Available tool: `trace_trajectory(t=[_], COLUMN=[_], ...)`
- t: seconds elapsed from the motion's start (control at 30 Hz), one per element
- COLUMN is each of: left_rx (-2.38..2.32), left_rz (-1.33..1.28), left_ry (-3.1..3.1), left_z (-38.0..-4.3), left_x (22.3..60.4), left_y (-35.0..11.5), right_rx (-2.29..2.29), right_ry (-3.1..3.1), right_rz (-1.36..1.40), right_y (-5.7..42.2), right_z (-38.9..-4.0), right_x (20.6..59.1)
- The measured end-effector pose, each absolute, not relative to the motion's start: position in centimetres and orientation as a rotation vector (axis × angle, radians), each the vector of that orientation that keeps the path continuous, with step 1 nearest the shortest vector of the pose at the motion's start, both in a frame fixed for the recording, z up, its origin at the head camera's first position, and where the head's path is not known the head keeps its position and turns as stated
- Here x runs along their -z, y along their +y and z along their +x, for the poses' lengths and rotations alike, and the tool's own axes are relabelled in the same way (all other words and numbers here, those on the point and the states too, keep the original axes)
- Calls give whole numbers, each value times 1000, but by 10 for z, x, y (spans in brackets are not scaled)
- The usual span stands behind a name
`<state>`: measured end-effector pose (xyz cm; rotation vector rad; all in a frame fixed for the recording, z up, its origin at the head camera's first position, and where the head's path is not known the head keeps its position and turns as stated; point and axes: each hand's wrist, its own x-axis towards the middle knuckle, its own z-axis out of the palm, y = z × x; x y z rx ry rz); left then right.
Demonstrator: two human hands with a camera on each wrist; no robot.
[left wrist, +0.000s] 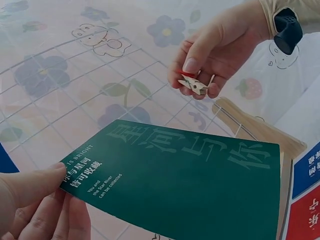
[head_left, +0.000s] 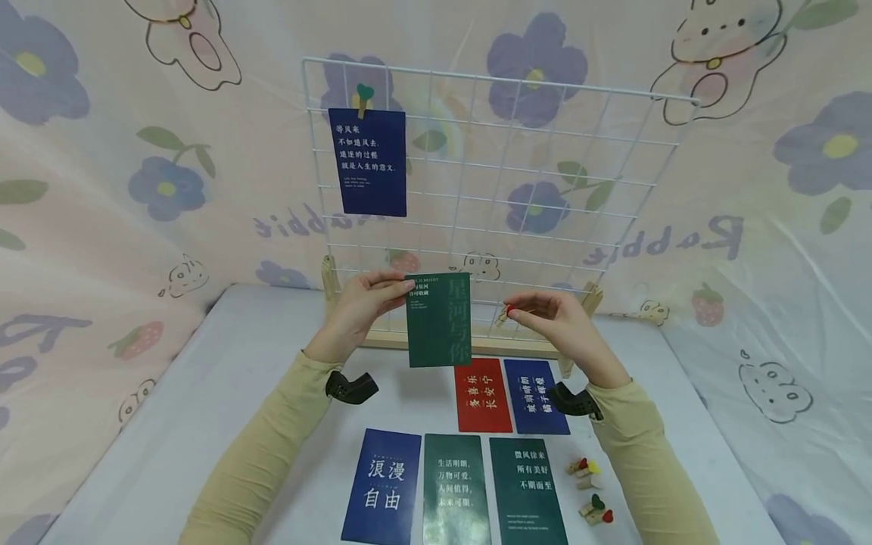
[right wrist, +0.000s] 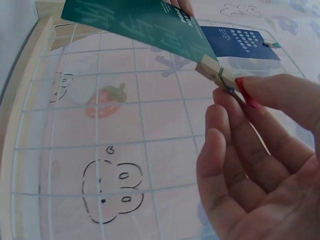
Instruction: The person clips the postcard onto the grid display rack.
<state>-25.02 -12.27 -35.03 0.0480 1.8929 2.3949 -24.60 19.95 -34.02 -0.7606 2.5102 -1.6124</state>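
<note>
My left hand (head_left: 363,312) pinches a green card (head_left: 439,322) at its upper left corner, thumb over the front, and holds it upright before the lower part of the white wire grid (head_left: 477,182). Between thumb and fingers of my right hand (head_left: 555,322) is a small wooden clothespin (right wrist: 217,72) with a red heart on it. The clothespin is to the right of the card, and in the right wrist view its tip overlaps the card's edge. A dark blue card (head_left: 371,166) hangs at the grid's upper left from a clothespin with a green heart (head_left: 364,94).
On the white table lie a red card (head_left: 482,395), a blue card (head_left: 534,393) and a front row of one blue (head_left: 381,484) and two green cards (head_left: 456,488). Several clothespins (head_left: 593,511) lie at the right. Wooden feet (head_left: 591,299) support the grid; patterned cloth hangs behind.
</note>
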Motion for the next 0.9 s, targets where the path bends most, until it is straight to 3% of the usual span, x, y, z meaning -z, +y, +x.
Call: trace_trajectory(t=[0.3,0.9], left_rx=[-2406,-2468], left_rz=[164,157], left_ry=[1908,1951], left_z=[-255,-262], left_x=[340,321], left_y=[-121,-120], right_rx=[1575,1636], right_ry=[2556,2584], right_rz=[-775,-821], right_y=[189,173], right_z=[-250,-268], right_x=[322,300])
